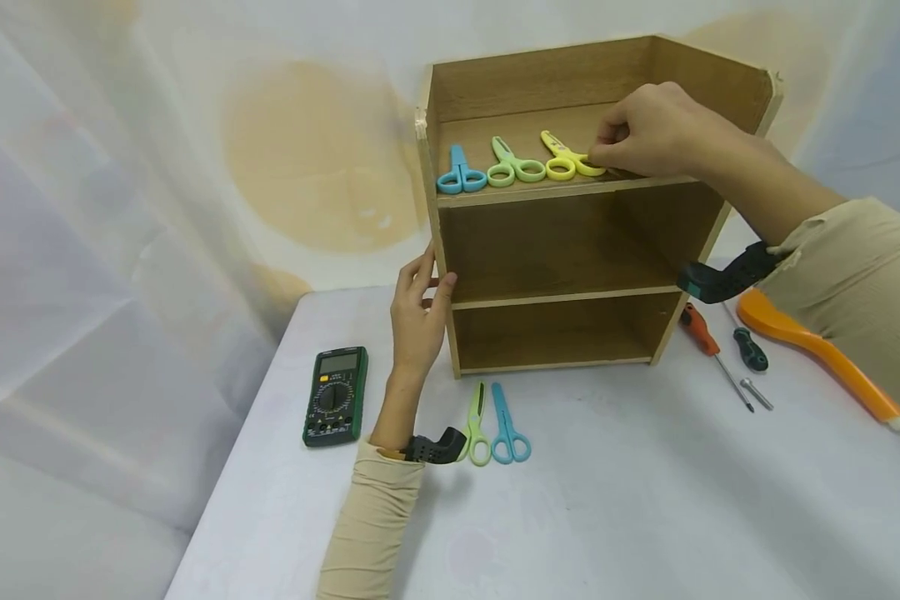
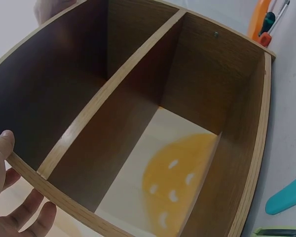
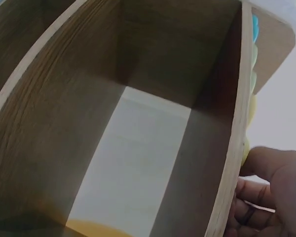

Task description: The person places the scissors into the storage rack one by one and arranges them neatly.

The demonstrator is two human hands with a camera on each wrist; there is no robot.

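A wooden shelf unit [image 1: 532, 298] stands on the table. My left hand [image 1: 417, 321] grips its left side panel, thumb over the front edge and the other fingers along the outer face. On the top board lie blue scissors [image 1: 459, 177], green scissors [image 1: 516, 167] and yellow scissors [image 1: 560, 158] in a row, handles toward the front. The fingertips of my right hand [image 1: 656, 129] pinch the right handle loop of the yellow scissors. In the right wrist view, the yellow handle [image 3: 245, 150] shows only partly beside the thumb and fingers.
Another green pair of scissors [image 1: 476, 425] and another blue pair [image 1: 506, 425] lie before the shelf. A multimeter [image 1: 335, 397] lies left. To the right are an orange-handled screwdriver [image 1: 701, 329], a green-handled screwdriver [image 1: 750, 348], a small metal piece [image 1: 756, 393] and an orange tool [image 1: 817, 346].
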